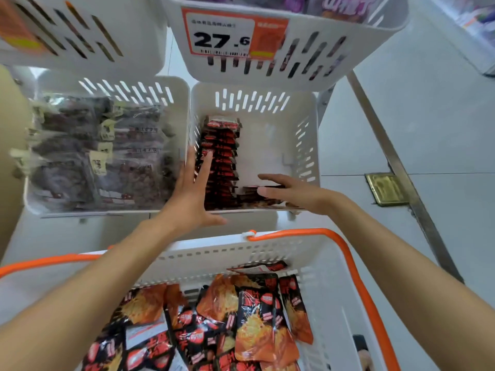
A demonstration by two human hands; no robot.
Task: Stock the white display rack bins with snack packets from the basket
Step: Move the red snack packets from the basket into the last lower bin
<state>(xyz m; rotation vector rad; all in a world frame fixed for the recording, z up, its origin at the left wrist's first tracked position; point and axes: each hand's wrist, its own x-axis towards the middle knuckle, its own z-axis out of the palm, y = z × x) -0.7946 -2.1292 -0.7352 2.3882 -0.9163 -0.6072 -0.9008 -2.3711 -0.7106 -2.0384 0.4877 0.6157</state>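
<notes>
A white rack bin [302,145] at centre holds a row of red-and-black snack packets [221,159] standing along its left side. My left hand [194,194] rests flat, fingers apart, against that row. My right hand [289,191] is open over a few packets [254,196] lying flat at the bin's front; whether it touches them is unclear. Below, the white basket [321,285] with orange handles [356,277] holds several loose orange, red and black packets [249,325].
The left rack bin [176,103] is full of dark clear-wrapped packets. Two upper bins overhang; the right one [321,30] carries a 27.6 price tag [222,36]. A metal rack leg [396,156] and a brass floor plate [385,188] lie right on grey floor.
</notes>
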